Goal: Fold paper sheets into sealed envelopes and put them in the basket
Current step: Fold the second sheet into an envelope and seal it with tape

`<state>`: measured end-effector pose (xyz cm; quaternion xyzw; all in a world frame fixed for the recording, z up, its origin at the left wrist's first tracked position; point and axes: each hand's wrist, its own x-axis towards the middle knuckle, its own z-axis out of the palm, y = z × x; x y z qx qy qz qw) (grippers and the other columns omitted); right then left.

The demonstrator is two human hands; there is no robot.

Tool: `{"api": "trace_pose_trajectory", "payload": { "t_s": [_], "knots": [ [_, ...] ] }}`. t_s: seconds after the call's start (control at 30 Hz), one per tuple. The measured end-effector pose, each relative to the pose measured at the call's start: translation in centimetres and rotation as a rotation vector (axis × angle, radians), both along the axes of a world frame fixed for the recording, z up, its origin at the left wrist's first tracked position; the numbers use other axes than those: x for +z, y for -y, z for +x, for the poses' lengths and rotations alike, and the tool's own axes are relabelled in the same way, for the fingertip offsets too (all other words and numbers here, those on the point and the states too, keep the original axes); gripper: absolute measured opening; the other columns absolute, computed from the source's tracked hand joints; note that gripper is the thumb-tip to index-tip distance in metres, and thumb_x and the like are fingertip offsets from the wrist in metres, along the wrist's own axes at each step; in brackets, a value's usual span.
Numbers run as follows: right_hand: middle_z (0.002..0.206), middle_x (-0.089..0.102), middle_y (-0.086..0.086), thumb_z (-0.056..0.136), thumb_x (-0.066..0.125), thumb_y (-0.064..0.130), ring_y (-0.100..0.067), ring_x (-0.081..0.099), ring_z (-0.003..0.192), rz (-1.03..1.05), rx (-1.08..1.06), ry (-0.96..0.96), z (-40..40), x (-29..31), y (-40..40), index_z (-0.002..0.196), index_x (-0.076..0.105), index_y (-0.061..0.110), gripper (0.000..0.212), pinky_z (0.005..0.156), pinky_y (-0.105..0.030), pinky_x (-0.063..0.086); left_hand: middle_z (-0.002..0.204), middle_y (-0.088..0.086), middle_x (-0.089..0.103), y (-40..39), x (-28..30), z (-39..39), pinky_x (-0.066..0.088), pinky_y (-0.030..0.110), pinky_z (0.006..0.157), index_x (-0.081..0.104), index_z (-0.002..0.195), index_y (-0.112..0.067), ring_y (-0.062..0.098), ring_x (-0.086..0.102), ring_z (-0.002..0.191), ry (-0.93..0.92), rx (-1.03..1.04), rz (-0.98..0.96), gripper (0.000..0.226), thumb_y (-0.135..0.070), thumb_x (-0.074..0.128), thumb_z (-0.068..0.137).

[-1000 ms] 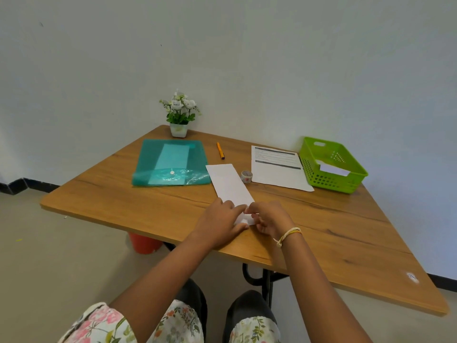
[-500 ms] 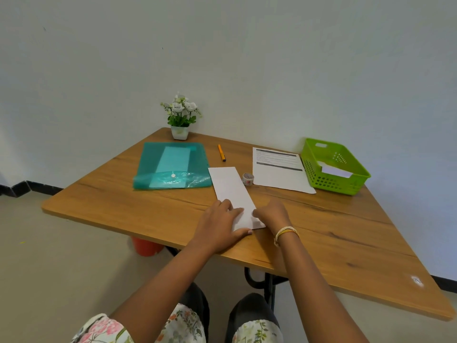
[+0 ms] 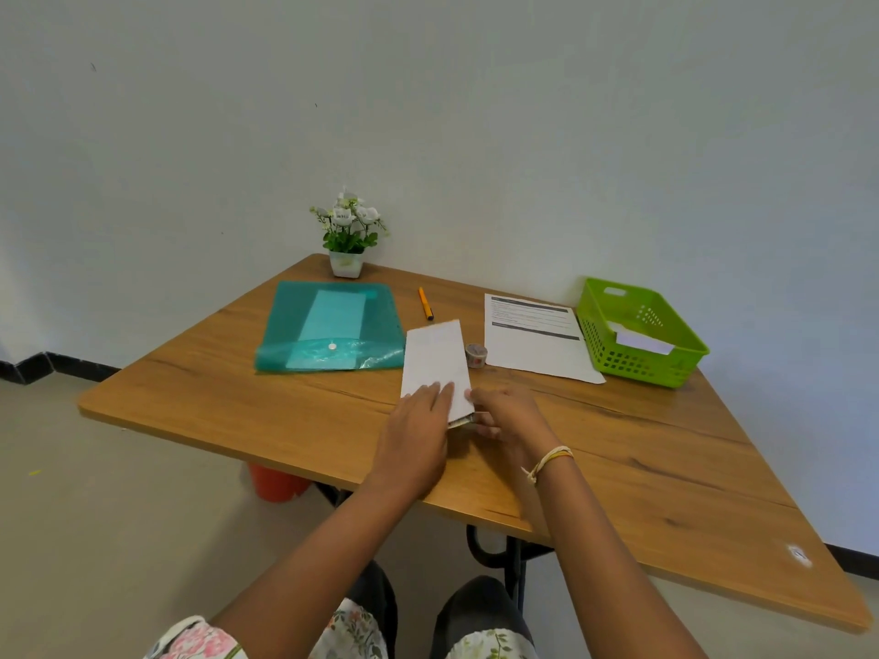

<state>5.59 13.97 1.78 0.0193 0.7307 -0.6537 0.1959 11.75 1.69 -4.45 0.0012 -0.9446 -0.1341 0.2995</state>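
Observation:
A long folded white paper sheet (image 3: 435, 361) lies on the wooden table (image 3: 642, 459) in front of me. My left hand (image 3: 421, 432) rests flat on its near end with straight fingers. My right hand (image 3: 506, 418) holds the sheet's near right corner, its fingers curled at the edge. A small roll of patterned tape (image 3: 476, 355) stands just right of the sheet. The green basket (image 3: 637, 328) sits at the far right with a white folded paper (image 3: 639, 342) inside.
A printed sheet (image 3: 535, 342) lies between the tape and the basket. A teal plastic folder (image 3: 330, 328) lies at the left, an orange pen (image 3: 425, 304) behind the folded sheet, a small flower pot (image 3: 347, 240) by the wall. An orange bucket (image 3: 276, 482) stands under the table.
The folded sheet has turned to lie straighter, pointing away from me. Both hands shifted with it and stay at its near end.

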Motion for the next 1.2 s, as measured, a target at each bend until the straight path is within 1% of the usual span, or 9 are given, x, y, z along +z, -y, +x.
{"api": "trace_pose_trajectory", "payload": {
  "t_s": [0.13,0.23,0.37,0.57,0.73,0.8,0.87,1.07,1.2],
  "knots": [
    [0.089,0.067,-0.01,0.098,0.05,0.034,-0.025,0.063,0.081,-0.169,0.068,-0.076,0.9,0.2,0.4,0.104,0.066,0.004,0.034,0.064,-0.034,0.052,0.114,0.0,0.062,-0.3,2.2,0.6,0.049,0.017,0.072,0.044,0.14,-0.018,0.003,0.059,0.093,-0.251,-0.004,0.56,0.045,-0.029,0.047,0.097],
    [0.091,0.067,-0.009,0.099,0.049,0.034,-0.02,0.063,0.08,-0.16,0.003,-0.119,0.8,-0.1,0.4,0.1,0.067,0.01,0.029,0.065,-0.032,0.053,0.086,0.008,0.063,-0.5,3.9,0.3,0.042,0.01,0.052,0.061,0.109,-0.009,0.002,0.058,0.069,-0.359,-0.066,0.937,0.034,-0.035,0.042,0.097],
    [0.109,0.065,-0.01,0.097,0.054,0.031,-0.023,0.063,0.094,-0.156,-0.211,-0.237,-0.1,-1.0,-0.7,0.106,0.061,0.017,0.018,0.073,-0.034,0.053,0.094,0.002,0.066,0.2,4.8,0.0,0.052,0.018,0.061,0.06,0.098,-0.021,0.008,0.064,0.083,-0.25,-0.155,1.343,0.01,-0.026,0.051,0.097],
    [0.142,0.046,-0.011,0.092,0.059,0.039,-0.03,0.047,0.124,0.044,-0.595,-0.346,-2.1,-0.8,-4.5,0.14,0.041,0.011,0.059,0.104,-0.041,0.037,0.108,0.011,0.069,1.6,4.3,0.3,0.056,0.043,0.078,0.057,0.116,-0.015,0.029,0.065,0.099,0.145,-0.263,1.742,0.024,-0.021,0.059,0.093],
    [0.112,0.06,-0.007,0.09,0.059,0.033,-0.027,0.054,0.102,0.108,-0.565,-0.249,-3.4,-1.6,-7.7,0.117,0.059,0.009,0.036,0.081,-0.032,0.039,0.112,0.02,0.068,2.6,3.8,0.1,0.056,0.047,0.083,0.053,0.122,-0.009,0.035,0.065,0.105,0.376,-0.36,2.007,0.04,-0.018,0.063,0.084],
    [0.084,0.057,-0.007,0.087,0.058,0.019,-0.024,0.05,0.079,0.154,-0.515,-0.27,-3.5,-2.1,-8.4,0.084,0.062,0.01,0.011,0.067,-0.029,0.035,0.108,0.02,0.069,3.0,3.8,-0.3,0.056,0.048,0.082,0.052,0.122,-0.008,0.035,0.066,0.101,0.374,-0.371,2.029,0.047,-0.021,0.067,0.079],
    [0.066,0.041,-0.005,0.083,0.056,0.012,-0.02,0.036,0.064,0.203,-0.492,-0.302,-3.5,-2.6,-8.9,0.067,0.051,0.013,0.016,0.056,-0.03,0.025,0.1,0.018,0.071,3.2,4.0,-0.7,0.057,0.047,0.076,0.055,0.119,-0.011,0.034,0.068,0.095,0.356,-0.362,2.006,0.041,-0.027,0.066,0.083],
    [0.065,0.052,-0.005,0.085,0.059,0.009,-0.018,0.044,0.059,0.225,-0.495,-0.316,-3.5,-3.3,-9.3,0.074,0.065,-0.006,0.02,0.053,-0.027,0.033,0.11,0.016,0.063,3.3,3.7,-3.0,0.057,0.046,0.075,0.039,0.127,-0.01,0.031,0.064,0.093,0.218,0.041,1.713,0.04,-0.035,0.05,0.097],
    [0.065,0.054,-0.004,0.086,0.058,0.011,-0.019,0.047,0.064,0.216,-0.498,-0.316,-3.7,-3.6,-9.0,0.07,0.065,0.002,0.02,0.053,-0.027,0.035,0.105,0.013,0.062,3.2,3.4,-4.1,0.056,0.042,0.075,0.043,0.12,-0.005,0.026,0.063,0.089,0.098,0.206,1.553,0.037,-0.033,0.051,0.098]
  ]
}}
